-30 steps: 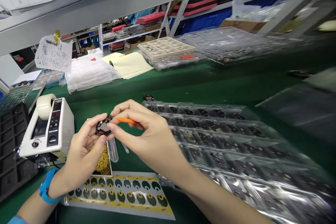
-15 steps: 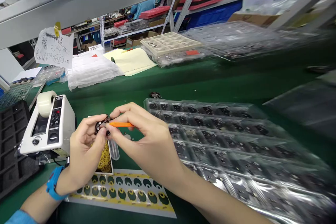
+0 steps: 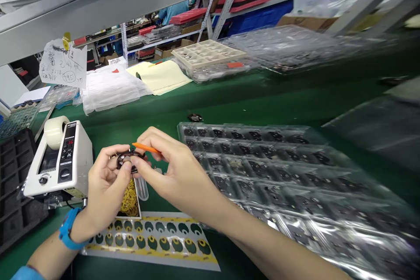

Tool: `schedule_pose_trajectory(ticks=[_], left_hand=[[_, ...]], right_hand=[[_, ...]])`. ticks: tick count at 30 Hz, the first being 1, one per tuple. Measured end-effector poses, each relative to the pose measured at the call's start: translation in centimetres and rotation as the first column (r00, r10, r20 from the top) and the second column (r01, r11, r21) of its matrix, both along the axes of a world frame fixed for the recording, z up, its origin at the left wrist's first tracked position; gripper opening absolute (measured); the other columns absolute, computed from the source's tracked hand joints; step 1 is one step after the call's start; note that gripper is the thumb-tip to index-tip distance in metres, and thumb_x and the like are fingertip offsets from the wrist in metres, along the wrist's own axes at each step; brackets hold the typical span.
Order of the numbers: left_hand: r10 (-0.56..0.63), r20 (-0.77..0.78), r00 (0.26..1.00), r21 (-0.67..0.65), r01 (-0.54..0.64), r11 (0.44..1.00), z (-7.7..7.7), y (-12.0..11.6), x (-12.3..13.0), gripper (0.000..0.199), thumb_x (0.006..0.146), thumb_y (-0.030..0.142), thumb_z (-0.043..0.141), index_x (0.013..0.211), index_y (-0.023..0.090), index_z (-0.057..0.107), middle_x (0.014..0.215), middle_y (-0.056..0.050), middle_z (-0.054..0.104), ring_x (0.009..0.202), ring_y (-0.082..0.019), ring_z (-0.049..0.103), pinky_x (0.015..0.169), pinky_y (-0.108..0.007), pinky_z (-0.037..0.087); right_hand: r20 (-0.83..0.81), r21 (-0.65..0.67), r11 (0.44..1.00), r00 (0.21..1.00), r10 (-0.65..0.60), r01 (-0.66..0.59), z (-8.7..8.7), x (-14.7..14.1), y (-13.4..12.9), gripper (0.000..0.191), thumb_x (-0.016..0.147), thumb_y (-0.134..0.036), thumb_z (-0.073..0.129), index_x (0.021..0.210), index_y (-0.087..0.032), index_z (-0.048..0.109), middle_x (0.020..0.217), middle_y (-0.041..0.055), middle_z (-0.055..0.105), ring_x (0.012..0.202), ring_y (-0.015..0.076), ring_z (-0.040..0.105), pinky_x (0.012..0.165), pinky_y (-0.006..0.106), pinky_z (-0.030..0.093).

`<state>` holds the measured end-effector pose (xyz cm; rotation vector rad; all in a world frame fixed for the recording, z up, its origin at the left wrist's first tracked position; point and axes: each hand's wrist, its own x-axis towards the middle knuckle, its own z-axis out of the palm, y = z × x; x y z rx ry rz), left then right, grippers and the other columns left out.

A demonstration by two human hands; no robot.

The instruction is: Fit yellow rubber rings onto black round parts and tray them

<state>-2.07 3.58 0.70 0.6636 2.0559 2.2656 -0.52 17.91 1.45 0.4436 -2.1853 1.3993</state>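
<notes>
In the head view, my left hand (image 3: 106, 183), with a blue band on its wrist, pinches a small dark round part (image 3: 122, 160) between thumb and fingers. My right hand (image 3: 175, 164) has an orange pointed stick (image 3: 145, 147) tucked between its fingers, its tip clear above the part. The thumb and fingertips of that same hand also touch the part's right side. Below them lies a box of yellow rings (image 3: 130, 201), partly hidden by my left hand. A sheet of dark round stickers with yellow edges (image 3: 154, 257) lies flat in front.
On the left stands a white tape dispenser (image 3: 83, 151) beside a black compartment tray (image 3: 19, 223). Clear blister trays (image 3: 315, 140) with dark parts spread on the right. Another dark part (image 3: 195, 117) lies behind them. Papers (image 3: 111, 92) and a beige tray (image 3: 213, 52) line the back.
The orange stick has swung up off the part, and its tip now points up and left. My right fingertips now press against the part. The view has shifted slightly.
</notes>
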Motion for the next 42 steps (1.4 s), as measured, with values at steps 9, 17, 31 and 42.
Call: schedule_pose_trajectory(ticks=[9, 17, 31, 42], left_hand=[[0.203, -0.124, 0.971, -0.139, -0.219, 0.966, 0.6, -1.1, -2.7, 0.008, 0.074, 0.022, 0.070, 0.071, 0.016, 0.065, 0.070, -0.001, 0.060, 0.068, -0.014, 0.056, 0.061, -0.021, 0.046], [0.042, 0.182, 0.982, -0.005, -0.042, 0.999, 1.3, -0.8, -0.7, 0.033, 0.070, 0.035, 0.082, 0.085, 0.015, 0.060, 0.060, 0.001, 0.064, 0.050, -0.010, 0.058, 0.050, -0.017, 0.051], [0.175, -0.233, 0.957, -0.127, -0.209, 0.970, 0.1, -0.9, 1.2, 0.022, 0.086, 0.016, 0.063, 0.106, 0.016, 0.073, 0.086, -0.004, 0.075, 0.072, -0.015, 0.071, 0.071, -0.017, 0.060], [0.264, -0.373, 0.890, -0.122, -0.329, 0.936, 0.1, -0.5, 1.3, 0.024, 0.081, 0.009, 0.063, 0.100, 0.016, 0.074, 0.079, -0.002, 0.075, 0.064, -0.012, 0.070, 0.063, -0.010, 0.056]], right_hand=[[-0.664, 0.209, 0.921, 0.739, -0.113, 0.329, -0.3, 0.8, 0.2, 0.011, 0.086, -0.009, 0.059, 0.091, -0.019, 0.060, 0.078, 0.0047, 0.062, 0.064, 0.0137, 0.056, 0.053, 0.024, 0.043], [-0.750, 0.265, 0.811, 0.640, -0.166, 0.521, -1.0, 0.1, -0.3, 0.015, 0.088, -0.010, 0.056, 0.090, -0.021, 0.067, 0.089, 0.0070, 0.072, 0.059, 0.0141, 0.059, 0.053, 0.027, 0.045], [-0.760, 0.282, 0.867, 0.647, -0.059, 0.411, -1.3, -0.5, 0.2, 0.008, 0.091, -0.009, 0.055, 0.096, -0.013, 0.059, 0.086, 0.0099, 0.073, 0.065, 0.0171, 0.064, 0.054, 0.029, 0.047], [-0.763, 0.309, 0.855, 0.645, -0.039, 0.417, -1.2, -0.2, -0.1, 0.010, 0.095, -0.010, 0.051, 0.096, -0.010, 0.061, 0.087, 0.0114, 0.073, 0.063, 0.0172, 0.061, 0.053, 0.031, 0.043]])
